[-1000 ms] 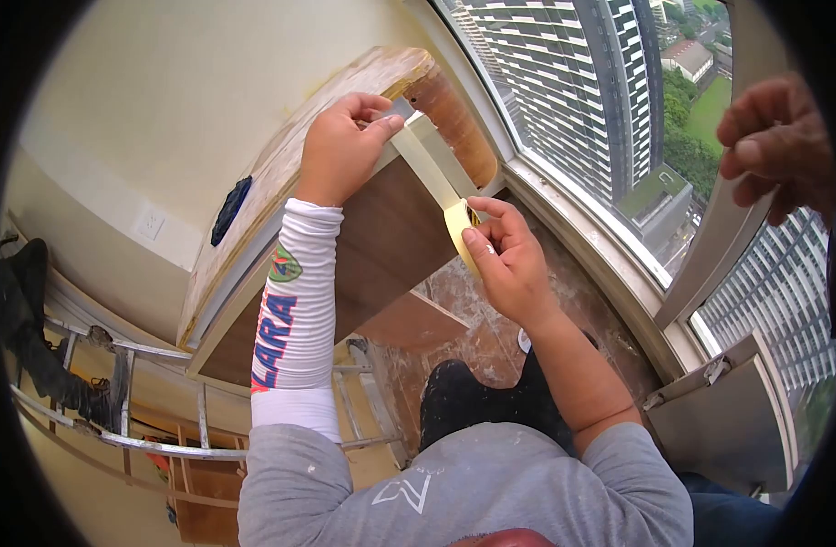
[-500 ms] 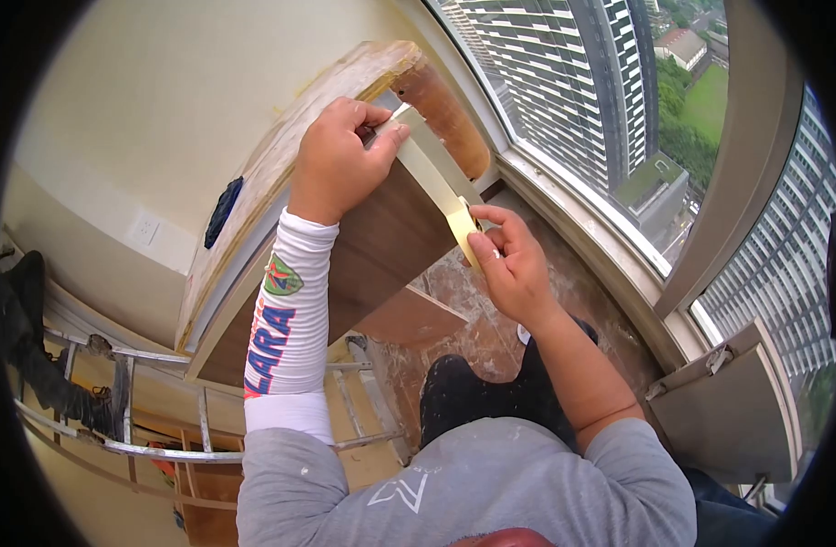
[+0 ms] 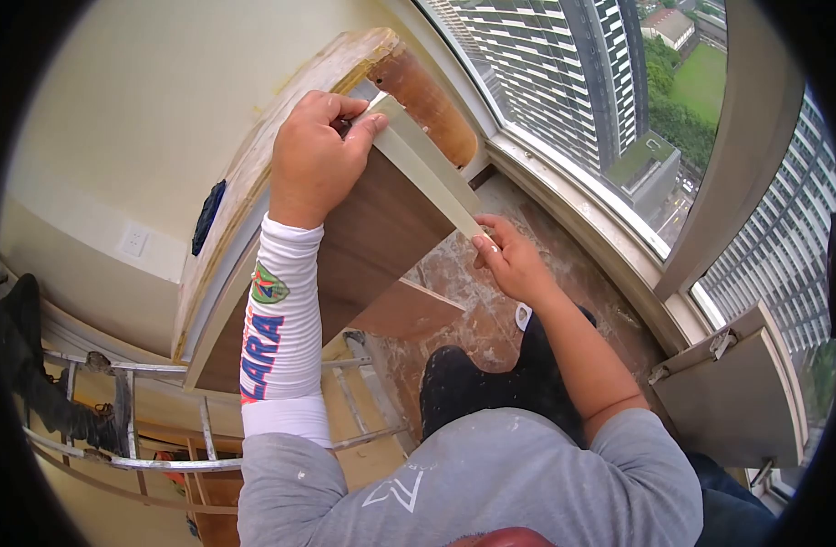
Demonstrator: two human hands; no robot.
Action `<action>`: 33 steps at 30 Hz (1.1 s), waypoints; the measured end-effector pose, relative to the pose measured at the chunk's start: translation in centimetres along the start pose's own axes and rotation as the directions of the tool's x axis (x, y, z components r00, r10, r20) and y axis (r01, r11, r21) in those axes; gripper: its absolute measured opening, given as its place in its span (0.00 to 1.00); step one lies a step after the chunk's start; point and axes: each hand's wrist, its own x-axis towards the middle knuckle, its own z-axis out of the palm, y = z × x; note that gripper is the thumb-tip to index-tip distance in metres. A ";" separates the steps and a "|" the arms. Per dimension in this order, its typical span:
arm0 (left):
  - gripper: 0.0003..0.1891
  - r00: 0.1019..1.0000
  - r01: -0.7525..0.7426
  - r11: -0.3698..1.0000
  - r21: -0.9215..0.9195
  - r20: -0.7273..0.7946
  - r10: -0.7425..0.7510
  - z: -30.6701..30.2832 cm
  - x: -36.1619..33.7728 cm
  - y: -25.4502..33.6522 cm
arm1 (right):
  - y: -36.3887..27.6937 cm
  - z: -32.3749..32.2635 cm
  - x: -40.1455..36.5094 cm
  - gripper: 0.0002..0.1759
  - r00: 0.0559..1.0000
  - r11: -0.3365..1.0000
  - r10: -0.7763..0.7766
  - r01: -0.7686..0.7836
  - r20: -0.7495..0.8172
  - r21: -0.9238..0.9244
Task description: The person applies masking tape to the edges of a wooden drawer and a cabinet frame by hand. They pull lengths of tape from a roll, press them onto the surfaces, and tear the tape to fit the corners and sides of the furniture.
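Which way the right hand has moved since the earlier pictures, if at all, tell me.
Yes: against the brown panel, the right hand has shifted slightly down and to the right in the picture, farther from the left hand.

Tape (image 3: 424, 173): lower end hidden from me by right hand (image 3: 511, 260). Left hand (image 3: 319, 150): can't see every fingertip. Ladder (image 3: 176, 464) partly lost behind left sleeve (image 3: 288, 319). Red thing (image 3: 507, 541) cut by bottom edge; I can't identify it.
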 end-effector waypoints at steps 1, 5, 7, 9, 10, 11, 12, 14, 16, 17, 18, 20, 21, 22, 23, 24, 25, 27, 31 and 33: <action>0.12 1.000 0.005 1.000 0.004 0.001 -0.005 0.0 0.0 0.0 | -0.3 0.0 0.2 0.21 0.999 0.997 0.049 -0.049 -0.005 -0.062; 0.12 1.000 0.029 0.999 -0.018 -0.002 -0.029 -0.1 -0.1 0.2 | -1.5 -0.4 2.3 0.22 0.981 0.897 0.188 -0.193 -0.051 -0.397; 0.12 1.000 0.026 0.999 -0.026 -0.005 -0.026 -0.1 -0.1 0.2 | -1.6 -0.3 2.9 0.22 0.970 0.903 0.240 -0.236 -0.036 -0.359; 0.12 1.000 0.022 0.999 -0.033 -0.010 -0.022 0.0 0.0 0.2 | -0.6 0.1 3.0 0.21 0.977 0.940 0.213 -0.211 -0.022 -0.267; 0.12 1.000 0.021 0.999 -0.035 -0.011 -0.022 0.0 0.0 0.2 | 0.0 0.3 3.1 0.21 0.979 0.955 0.202 -0.200 -0.014 -0.220; 0.12 1.000 0.023 0.999 -0.036 -0.011 -0.023 0.0 -0.1 0.1 | 0.6 0.4 3.1 0.20 0.979 0.960 0.204 -0.202 -0.011 -0.195; 0.12 1.000 0.025 0.999 -0.034 -0.011 -0.026 0.0 -0.1 0.2 | 1.0 0.4 3.2 0.20 0.978 0.964 0.207 -0.205 -0.006 -0.169; 0.12 1.000 0.028 0.999 -0.029 -0.011 -0.029 -0.1 -0.1 0.4 | 1.6 0.5 3.3 0.18 0.980 0.970 0.197 -0.193 0.013 -0.145; 0.12 1.000 0.007 1.000 -0.014 -0.008 -0.007 0.0 -0.1 -0.1 | 1.9 0.3 3.5 0.17 0.985 0.975 0.170 -0.163 0.036 -0.149; 0.13 1.000 -0.005 1.000 -0.007 -0.008 0.005 0.1 -0.1 -0.2 | 2.2 0.2 3.6 0.17 0.987 0.981 0.157 -0.151 0.044 -0.126; 0.13 1.000 -0.018 1.000 -0.005 -0.011 0.018 0.2 -0.1 -0.3 | 2.8 0.1 3.8 0.16 0.988 0.985 0.143 -0.137 0.051 -0.103; 0.12 0.999 -0.044 0.999 0.000 -0.023 0.044 0.2 -0.1 -0.3 | 3.9 -0.4 4.4 0.15 0.990 0.989 0.114 -0.105 0.086 -0.108; 0.14 0.999 -0.042 0.999 0.007 -0.021 0.042 0.3 -0.1 -0.4 | 4.3 -0.9 4.7 0.14 0.989 0.987 0.100 -0.085 0.112 -0.135; 0.16 0.999 -0.040 0.999 0.014 -0.018 0.040 0.4 -0.1 -0.5 | 4.7 -1.2 4.9 0.14 0.986 0.985 0.089 -0.066 0.139 -0.160; 0.19 0.999 -0.037 0.999 0.021 -0.014 0.038 0.6 -0.2 -0.6 | 5.1 -1.3 5.1 0.14 0.991 0.987 0.013 0.008 0.131 -0.158; 0.23 0.994 -0.101 0.990 0.096 -0.043 0.105 0.7 -0.3 -0.5 | 5.1 -1.3 5.2 0.13 0.990 0.985 -0.061 0.080 0.124 -0.155; 0.27 0.983 -0.162 0.972 0.171 -0.064 0.175 0.9 -0.4 -0.3 | 5.2 -1.2 5.3 0.13 0.984 0.977 -0.134 0.150 0.115 -0.152; 0.36 0.968 -0.216 0.927 0.306 -0.057 0.245 1.5 -0.8 0.2 | 5.4 -0.8 5.4 0.12 0.990 0.995 -0.097 0.101 0.105 -0.026; 0.48 0.985 -0.160 0.859 0.486 0.022 0.171 2.5 -2.0 1.7 | 5.8 -0.8 5.3 0.11 0.989 0.987 -0.045 0.023 0.140 0.159; 0.53 0.988 -0.139 0.819 0.556 0.017 0.156 3.1 -2.9 2.3 | 6.3 -0.6 5.5 0.10 0.990 0.973 -0.067 0.037 0.127 0.226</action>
